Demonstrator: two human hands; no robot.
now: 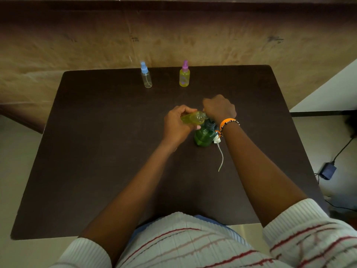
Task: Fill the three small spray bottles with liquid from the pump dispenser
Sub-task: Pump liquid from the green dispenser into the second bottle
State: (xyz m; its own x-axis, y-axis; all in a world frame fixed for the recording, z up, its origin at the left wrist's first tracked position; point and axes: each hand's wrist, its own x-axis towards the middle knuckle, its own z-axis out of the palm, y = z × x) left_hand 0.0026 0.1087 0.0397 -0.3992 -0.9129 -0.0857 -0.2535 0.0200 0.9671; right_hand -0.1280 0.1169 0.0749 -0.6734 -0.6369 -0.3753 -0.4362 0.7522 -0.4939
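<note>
My left grip (176, 123) wraps the tilted yellow bottle (193, 118); my right grip (219, 108) is fisted above the green dispenser (203, 137), contents unseen.

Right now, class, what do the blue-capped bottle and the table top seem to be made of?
The blue-capped bottle looks like clear, glossy plastic: its dip tube and the table show through its wall, and its cap is opaque pale blue. The table looks like a dark brown matt board, perhaps laminate or wood; only a faint mottle shows, so the material stays open.
</note>
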